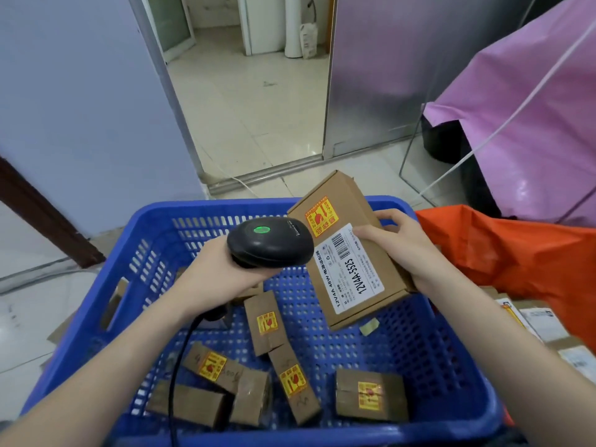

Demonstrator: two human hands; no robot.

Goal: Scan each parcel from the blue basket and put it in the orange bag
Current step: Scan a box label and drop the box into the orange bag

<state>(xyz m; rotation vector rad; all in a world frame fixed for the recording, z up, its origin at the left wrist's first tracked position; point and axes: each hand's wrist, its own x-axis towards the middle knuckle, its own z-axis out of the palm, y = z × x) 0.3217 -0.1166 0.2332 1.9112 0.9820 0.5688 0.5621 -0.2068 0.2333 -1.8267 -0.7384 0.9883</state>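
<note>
My right hand (404, 245) grips a brown cardboard parcel (346, 253) above the blue basket (154, 227), its white barcode label facing up. My left hand (222, 275) holds a black barcode scanner (271, 241) whose green light is lit; its head sits right beside the parcel's label. Several small brown parcels with yellow-red stickers (267, 324) lie on the basket floor. The orange bag (516, 250) lies to the right of the basket, with parcels (545, 321) visible at its mouth.
A pink plastic sheet (532, 124) covers something at the right, with a white cable (483, 143) across it. An open doorway (251, 108) with a metal sill lies ahead. The scanner's black cord (180, 366) hangs down over the basket. Tiled floor at the left.
</note>
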